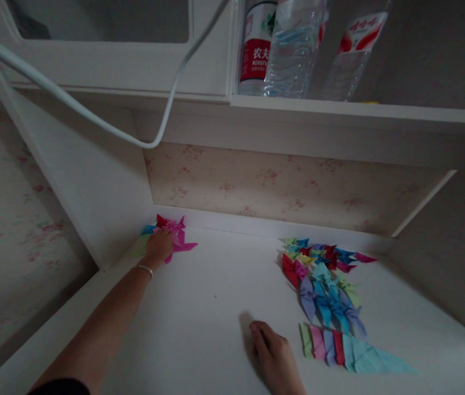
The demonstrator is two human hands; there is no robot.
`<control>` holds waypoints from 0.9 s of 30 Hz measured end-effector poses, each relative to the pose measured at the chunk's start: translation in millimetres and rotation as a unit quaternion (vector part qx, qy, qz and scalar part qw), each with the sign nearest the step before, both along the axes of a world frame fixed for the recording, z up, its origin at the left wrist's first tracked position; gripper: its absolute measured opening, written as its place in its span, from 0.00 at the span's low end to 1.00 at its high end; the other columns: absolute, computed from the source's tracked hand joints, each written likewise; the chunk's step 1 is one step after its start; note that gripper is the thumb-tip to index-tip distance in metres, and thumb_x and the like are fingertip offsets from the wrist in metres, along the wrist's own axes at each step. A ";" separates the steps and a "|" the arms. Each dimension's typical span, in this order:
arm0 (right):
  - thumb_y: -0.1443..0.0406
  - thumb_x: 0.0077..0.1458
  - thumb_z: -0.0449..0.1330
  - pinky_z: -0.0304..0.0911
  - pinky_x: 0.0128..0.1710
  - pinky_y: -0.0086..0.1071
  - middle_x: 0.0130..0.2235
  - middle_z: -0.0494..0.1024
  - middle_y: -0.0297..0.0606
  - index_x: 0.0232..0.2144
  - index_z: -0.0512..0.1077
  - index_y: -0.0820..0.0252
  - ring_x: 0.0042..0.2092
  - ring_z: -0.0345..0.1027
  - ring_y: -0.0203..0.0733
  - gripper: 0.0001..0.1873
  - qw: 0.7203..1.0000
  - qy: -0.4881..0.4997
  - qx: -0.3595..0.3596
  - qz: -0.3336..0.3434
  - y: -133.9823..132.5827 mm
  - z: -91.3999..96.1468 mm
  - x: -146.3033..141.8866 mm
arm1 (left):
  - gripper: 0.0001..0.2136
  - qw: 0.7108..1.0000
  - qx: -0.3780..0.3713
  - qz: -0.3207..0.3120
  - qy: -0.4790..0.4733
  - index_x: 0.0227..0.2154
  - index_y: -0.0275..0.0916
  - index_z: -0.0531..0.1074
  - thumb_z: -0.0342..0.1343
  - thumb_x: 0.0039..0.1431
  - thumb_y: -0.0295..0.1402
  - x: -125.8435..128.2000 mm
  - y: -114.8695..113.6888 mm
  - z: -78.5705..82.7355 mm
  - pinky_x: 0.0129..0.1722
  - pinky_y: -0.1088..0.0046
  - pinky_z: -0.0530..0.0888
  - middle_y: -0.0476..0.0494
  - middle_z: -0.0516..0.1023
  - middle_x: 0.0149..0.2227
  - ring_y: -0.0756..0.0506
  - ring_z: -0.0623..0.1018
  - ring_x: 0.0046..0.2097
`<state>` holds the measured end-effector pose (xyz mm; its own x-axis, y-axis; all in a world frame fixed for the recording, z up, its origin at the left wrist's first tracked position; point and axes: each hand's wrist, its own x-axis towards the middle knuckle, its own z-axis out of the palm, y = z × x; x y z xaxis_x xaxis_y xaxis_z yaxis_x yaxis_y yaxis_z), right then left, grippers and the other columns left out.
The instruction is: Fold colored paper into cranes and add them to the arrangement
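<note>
My left hand (158,246) reaches to the far left corner of the white desk (199,307) and rests on a small pile of pink and red folded paper cranes (175,235); its fingers are curled over them. My right hand (275,356) lies near the front of the desk with fingers bent, knuckles up, holding nothing that I can see. Just right of it runs a row of folded coloured papers (339,348), and beyond that a spread of several coloured paper cranes (325,277).
A white shelf (359,109) above the desk carries plastic water bottles (293,46). A white cable (92,118) hangs across the upper left. Floral wallpaper backs the desk niche, with white side panels at left and right.
</note>
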<state>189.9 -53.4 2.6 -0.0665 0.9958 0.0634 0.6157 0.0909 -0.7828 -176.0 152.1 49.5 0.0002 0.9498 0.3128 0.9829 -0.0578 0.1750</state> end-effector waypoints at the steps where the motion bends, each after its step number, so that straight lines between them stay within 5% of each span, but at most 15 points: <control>1: 0.49 0.60 0.42 0.59 0.27 0.28 0.25 0.77 0.40 0.35 0.73 0.56 0.28 0.70 0.43 0.25 1.000 0.004 -0.003 0.000 0.1 0.9 0.2 | 0.13 1.000 0.011 -0.002 -0.006 0.41 0.29 0.73 0.47 0.55 0.22 -0.2 -0.4 1.8 0.52 0.53 0.63 0.27 0.71 0.51 0.33 0.66 0.55; 10: 0.49 0.60 0.44 0.58 0.26 0.28 0.23 0.74 0.38 0.35 0.73 0.57 0.26 0.68 0.42 0.24 0.999 0.049 -0.014 0.001 -1.0 5.6 1.5 | 0.16 0.988 0.097 -0.038 -0.113 0.43 0.36 0.73 0.45 0.56 0.23 17.0 -23.3 27.2 0.54 0.57 0.65 0.37 0.76 0.48 0.40 0.72 0.51; 17: 0.50 0.60 0.47 0.55 0.24 0.28 0.21 0.70 0.34 0.36 0.72 0.58 0.23 0.64 0.39 0.22 0.994 0.105 -0.017 -0.005 -2.3 3.9 3.0 | 0.15 0.956 0.085 -0.091 -0.265 0.47 0.40 0.70 0.50 0.56 0.31 80.2 -94.7 14.9 0.37 0.68 0.76 0.42 0.79 0.41 0.45 0.79 0.37; 21: 0.49 0.57 0.51 0.52 0.21 0.27 0.23 0.71 0.34 0.39 0.71 0.60 0.22 0.60 0.35 0.22 0.977 0.210 -0.032 -0.002 -3.8 0.6 4.4 | 0.09 0.864 0.013 -0.108 -0.492 0.35 0.38 0.75 0.54 0.53 0.33 125.1 -143.0 10.1 0.37 0.72 0.74 0.44 0.80 0.36 0.46 0.78 0.37; 27: 0.51 0.53 0.58 0.56 0.23 0.27 0.35 0.74 0.38 0.47 0.69 0.58 0.25 0.62 0.33 0.23 0.939 0.341 -0.039 0.038 -9.1 9.3 7.1 | 0.09 0.747 -0.062 -0.109 -0.653 0.35 0.37 0.76 0.59 0.50 0.32 175.4 -179.5 -1.2 0.39 0.74 0.71 0.44 0.79 0.35 0.47 0.76 0.37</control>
<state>197.0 -62.6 11.9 -0.1088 0.9931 0.0438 -0.0366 0.0400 -0.9985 -0.6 -27.4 48.3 -0.0683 0.9935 0.0912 -0.0604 -0.0953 0.9936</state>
